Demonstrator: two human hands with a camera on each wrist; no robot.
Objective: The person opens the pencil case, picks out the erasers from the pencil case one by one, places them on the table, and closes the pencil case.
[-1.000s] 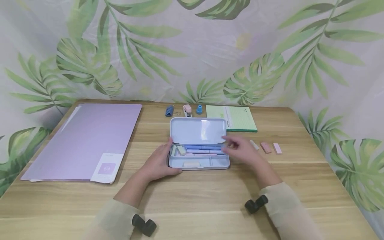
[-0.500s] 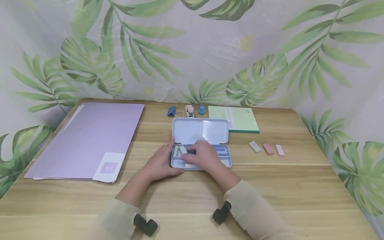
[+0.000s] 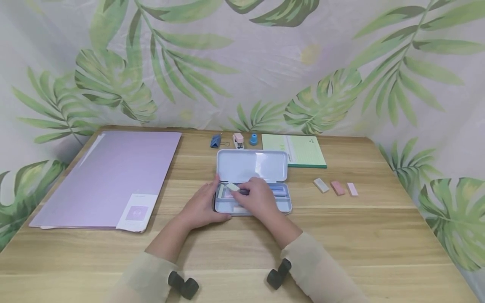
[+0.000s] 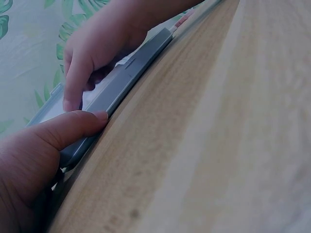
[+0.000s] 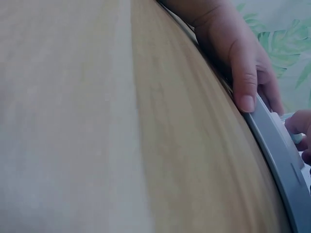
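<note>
A light blue pencil case lies with its lid raised in the middle of the table. Around its left end my left hand holds on, thumb along the front edge, as the left wrist view also shows. Over the tray, my right hand pinches a pale green eraser between thumb and fingers, the eraser sitting tilted. Beside it a second pale eraser stands in the left end of the long compartment. Blue pens lie to the right, partly covered by my right hand.
Three erasers, one grey-white, one dark pink and one light pink, lie to the right. Behind the case are a binder clip, a pink stapler, a blue cone-shaped item and a green notebook. A purple folder lies left.
My right hand has moved left from the case's right end into the tray and taken hold of the pale green eraser, which is now tilted. My left hand stays on the case.
</note>
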